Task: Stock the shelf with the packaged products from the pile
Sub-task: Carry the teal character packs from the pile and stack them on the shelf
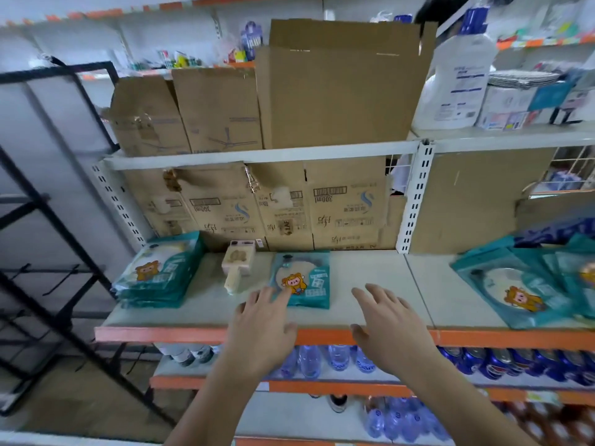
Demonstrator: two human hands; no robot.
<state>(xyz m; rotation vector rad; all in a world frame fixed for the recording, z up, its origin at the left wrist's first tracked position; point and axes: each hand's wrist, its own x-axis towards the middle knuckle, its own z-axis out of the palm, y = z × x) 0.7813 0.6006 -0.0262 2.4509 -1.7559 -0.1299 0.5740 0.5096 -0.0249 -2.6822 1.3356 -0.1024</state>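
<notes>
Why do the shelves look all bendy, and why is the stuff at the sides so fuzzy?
Head view: the wide-angle lens bows the orange shelf edge and leans the white upright; head view: the teal packets at right and the black rack smear near the frame's sides, while the single packet, left hand and right hand mid-frame look sharper.

Bright, even light; blurred, warped edges.

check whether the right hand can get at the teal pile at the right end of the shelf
Probably yes. The right hand hovers open over the shelf front, and only bare shelf lies between it and the teal pile; nothing stands in the way.
</notes>
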